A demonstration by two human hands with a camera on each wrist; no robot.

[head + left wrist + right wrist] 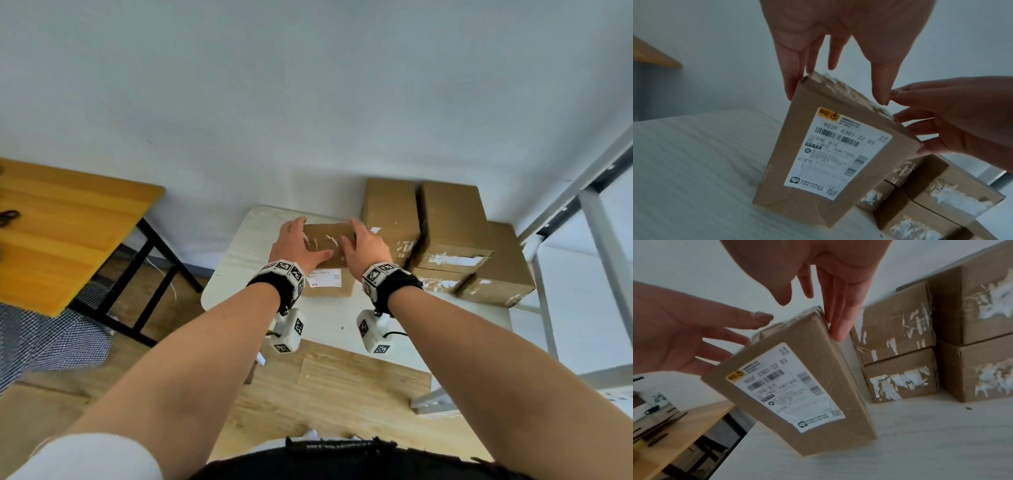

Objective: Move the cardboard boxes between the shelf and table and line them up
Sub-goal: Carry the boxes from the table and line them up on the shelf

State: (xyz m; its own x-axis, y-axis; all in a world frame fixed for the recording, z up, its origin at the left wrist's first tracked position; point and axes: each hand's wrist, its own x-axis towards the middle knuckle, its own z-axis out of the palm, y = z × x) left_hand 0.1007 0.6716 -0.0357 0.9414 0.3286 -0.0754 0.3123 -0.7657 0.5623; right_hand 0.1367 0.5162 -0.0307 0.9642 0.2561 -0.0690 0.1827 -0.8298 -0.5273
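Both hands, left hand (296, 245) and right hand (364, 248), flank the labelled box (830, 155) with straight fingers, seemingly only touching; rigid, probably light, best held by its side faces.

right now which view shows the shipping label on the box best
The left wrist view: the shipping label faces it, large. The right wrist view shows it whole but blurrier; the head view only a small strip between the wrists.

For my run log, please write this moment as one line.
labelled box upright on white table | left hand, right hand: straight fingers at its sides | stacked boxes right
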